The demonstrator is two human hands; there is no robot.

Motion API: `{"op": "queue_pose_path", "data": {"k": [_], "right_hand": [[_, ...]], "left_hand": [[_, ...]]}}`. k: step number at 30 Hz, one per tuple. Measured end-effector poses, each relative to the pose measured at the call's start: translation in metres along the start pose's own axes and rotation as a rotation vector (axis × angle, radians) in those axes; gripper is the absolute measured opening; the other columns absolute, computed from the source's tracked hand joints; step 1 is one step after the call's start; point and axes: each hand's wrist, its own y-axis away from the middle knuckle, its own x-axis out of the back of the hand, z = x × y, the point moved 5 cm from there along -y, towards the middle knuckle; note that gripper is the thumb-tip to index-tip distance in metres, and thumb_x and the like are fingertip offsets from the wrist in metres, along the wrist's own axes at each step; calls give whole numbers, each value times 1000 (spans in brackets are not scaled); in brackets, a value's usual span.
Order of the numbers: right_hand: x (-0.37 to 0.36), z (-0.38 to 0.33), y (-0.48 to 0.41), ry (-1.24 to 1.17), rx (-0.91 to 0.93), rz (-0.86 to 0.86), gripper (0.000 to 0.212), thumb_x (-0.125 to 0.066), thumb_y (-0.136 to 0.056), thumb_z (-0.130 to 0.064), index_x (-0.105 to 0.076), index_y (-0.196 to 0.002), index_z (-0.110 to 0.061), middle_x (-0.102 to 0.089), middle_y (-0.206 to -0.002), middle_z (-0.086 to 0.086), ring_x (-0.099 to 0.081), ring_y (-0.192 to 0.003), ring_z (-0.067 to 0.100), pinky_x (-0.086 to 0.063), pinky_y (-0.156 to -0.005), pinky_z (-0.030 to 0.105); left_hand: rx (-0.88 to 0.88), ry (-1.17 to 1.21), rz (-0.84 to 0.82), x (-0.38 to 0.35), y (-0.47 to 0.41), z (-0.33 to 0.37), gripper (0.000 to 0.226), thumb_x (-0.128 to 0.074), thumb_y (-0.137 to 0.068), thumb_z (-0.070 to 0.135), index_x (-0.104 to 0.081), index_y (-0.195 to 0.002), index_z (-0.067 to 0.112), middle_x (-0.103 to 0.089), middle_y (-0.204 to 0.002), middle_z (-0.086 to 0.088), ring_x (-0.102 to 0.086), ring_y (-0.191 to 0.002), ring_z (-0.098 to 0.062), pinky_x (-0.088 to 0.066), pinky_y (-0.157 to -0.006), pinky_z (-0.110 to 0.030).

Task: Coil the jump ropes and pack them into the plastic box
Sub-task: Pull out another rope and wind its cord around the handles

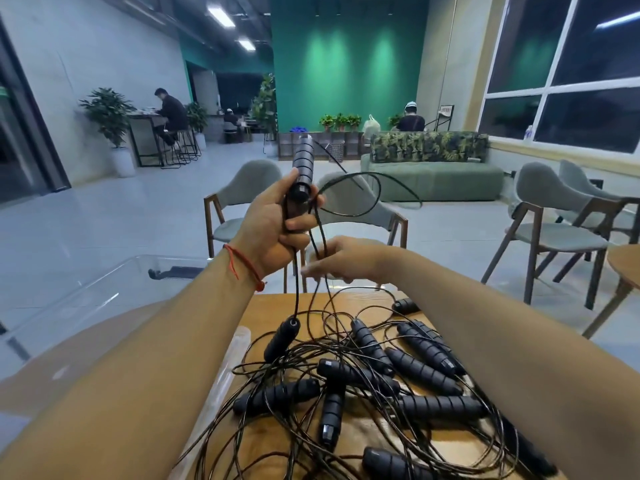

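The left grip (277,220) is clenching a black ribbed handle (303,157) upright, and a thin black cord (296,292) is hanging from that fist down to a second handle (282,341), which is leaning on the heap below. Just beneath and to the right, the right grip (334,259) (blurred by motion) is pinching further strands of cord. The tangled pile of jump ropes (422,370) is lying on the wooden counter (270,306), and the clear plastic box (104,282) is sitting to the left beside the left forearm.
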Motion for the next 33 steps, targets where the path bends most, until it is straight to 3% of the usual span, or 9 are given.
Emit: {"op": "queue_pose_path", "data": {"k": [4, 10, 12, 16, 18, 24, 27, 29, 33], "right_hand": [[-5, 46, 8, 497, -173, -69, 44, -65, -95, -68, -79, -87, -27, -72, -84, -12, -65, -87, 12, -48, -81, 37], [11, 83, 33, 295, -500, -394, 51, -60, -101, -64, -76, -92, -17, -66, -70, -5, -53, -56, 10, -40, -54, 22], [40, 70, 22, 80, -421, -152, 42, -65, -104, -50, -75, -97, -10, -73, -76, 0, -61, -60, 11, -48, -56, 22], [111, 58, 2, -574, -67, 766, 13, -72, -95, -20, -75, -93, -8, -76, -86, 10, -74, -80, 28, -64, -78, 40], [125, 49, -3, -688, 104, 876, 10, -64, -97, -21, -72, -94, -15, -69, -84, 6, -64, -80, 25, -54, -75, 37], [125, 36, -13, -749, 181, 819, 9, -57, -108, -9, -65, -108, -12, -61, -91, 4, -53, -70, 13, -45, -59, 23], [104, 61, -22, -756, -120, 548, 26, -58, -109, -30, -59, -133, -21, -71, -102, -2, -68, -80, 14, -54, -60, 28], [79, 91, -19, -498, -401, 373, 50, -64, -105, -20, -49, -152, -25, -67, -124, 4, -74, -97, 27, -64, -71, 42], [39, 114, -2, -365, -622, 323, 39, -61, -104, -11, -58, -141, 0, -69, -96, 14, -70, -76, 26, -60, -60, 37]], "left_hand": [[-65, 37, 35, 12, 2, 29, 37, -46, -110, 50, -57, -100, 16, -51, -83, 1, -33, -53, -3, -23, -38, -12], [-77, -13, 162, 32, 0, 48, 36, -48, -110, 50, -56, -99, 16, -49, -78, 0, -35, -51, -5, -24, -35, -13], [-63, -39, 186, 34, -2, 40, 35, -49, -109, 49, -56, -99, 17, -51, -78, -1, -36, -50, -5, -24, -35, -14], [-31, -28, 210, 32, -4, 25, 36, -49, -109, 49, -57, -98, 16, -52, -77, 0, -35, -51, -5, -24, -33, -14], [-31, -29, 212, 28, -5, 20, 37, -49, -109, 49, -57, -98, 15, -52, -78, 0, -34, -51, -5, -23, -34, -14], [-43, -32, 237, 27, -9, 10, 35, -50, -109, 48, -58, -99, 15, -55, -81, -2, -34, -53, -7, -16, -41, -15], [-31, -75, 276, 31, -10, 2, 33, -51, -110, 46, -58, -104, 15, -67, -95, -9, -43, -53, -7, -22, -36, -14], [36, -197, 348, 38, -9, -9, 33, -50, -111, 46, -56, -111, 14, -66, -103, -11, -51, -53, -8, -23, -36, -14], [244, -388, 527, 60, 1, -40, 33, -50, -111, 46, -54, -125, 16, -63, -123, -14, -78, -68, -18, -32, -35, -14]]}}
